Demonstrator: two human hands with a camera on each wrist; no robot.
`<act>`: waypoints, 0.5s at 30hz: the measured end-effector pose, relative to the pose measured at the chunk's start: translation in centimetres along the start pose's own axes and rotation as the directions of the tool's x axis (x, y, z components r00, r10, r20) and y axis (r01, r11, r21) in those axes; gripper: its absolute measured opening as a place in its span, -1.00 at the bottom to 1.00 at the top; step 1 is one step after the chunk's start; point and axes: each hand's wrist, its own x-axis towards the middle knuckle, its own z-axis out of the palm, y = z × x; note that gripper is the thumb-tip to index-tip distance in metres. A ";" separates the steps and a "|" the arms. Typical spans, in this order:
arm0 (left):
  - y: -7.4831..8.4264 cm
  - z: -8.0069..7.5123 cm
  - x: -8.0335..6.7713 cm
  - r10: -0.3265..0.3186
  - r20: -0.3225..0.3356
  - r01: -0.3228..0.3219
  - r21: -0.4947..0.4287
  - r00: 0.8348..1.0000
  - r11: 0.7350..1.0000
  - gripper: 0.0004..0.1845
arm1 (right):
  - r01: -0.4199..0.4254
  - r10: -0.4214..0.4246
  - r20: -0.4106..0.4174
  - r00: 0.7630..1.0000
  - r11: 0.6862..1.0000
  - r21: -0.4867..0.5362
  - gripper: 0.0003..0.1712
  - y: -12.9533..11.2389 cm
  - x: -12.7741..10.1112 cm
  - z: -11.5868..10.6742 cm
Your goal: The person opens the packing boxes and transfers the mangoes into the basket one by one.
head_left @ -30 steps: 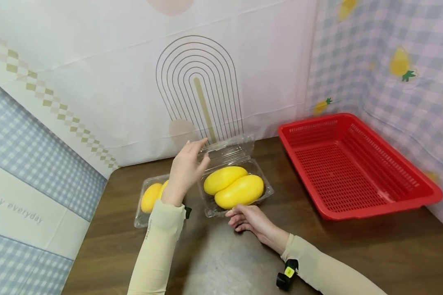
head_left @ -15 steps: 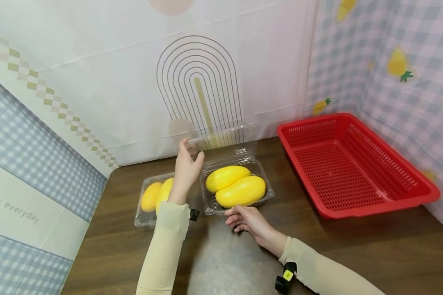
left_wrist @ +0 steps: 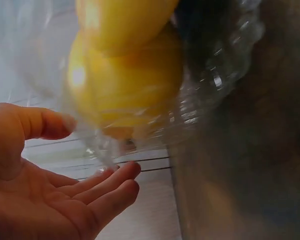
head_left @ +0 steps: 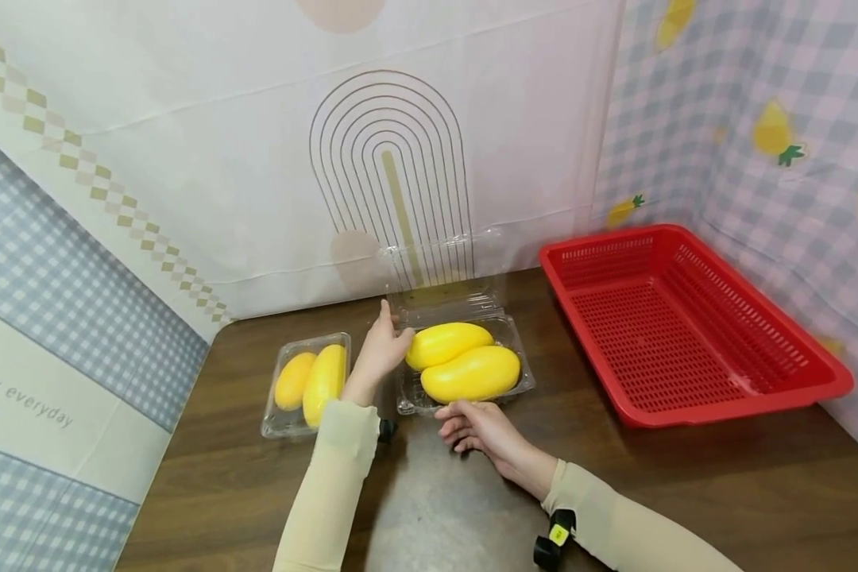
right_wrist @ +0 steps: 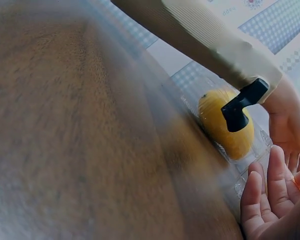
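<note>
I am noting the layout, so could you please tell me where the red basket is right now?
In the head view the red basket sits on the table's right side against the checked backdrop, right of the open clear box.

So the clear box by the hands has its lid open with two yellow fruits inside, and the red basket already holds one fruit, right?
Not quite. The red basket holds nothing, as the head view shows. The rest is right: the clear box by the hands stands with its lid open and two yellow fruits inside.

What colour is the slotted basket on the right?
Red. The basket shows best in the head view, beside the open clamshell box.
</note>
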 end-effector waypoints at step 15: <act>-1.6 0.8 -1.0 -0.083 0.047 0.081 0.050 0.995 0.995 -0.32 | 0.003 -0.003 0.014 1.000 1.000 -0.005 -0.57 -0.1 0.1 -0.2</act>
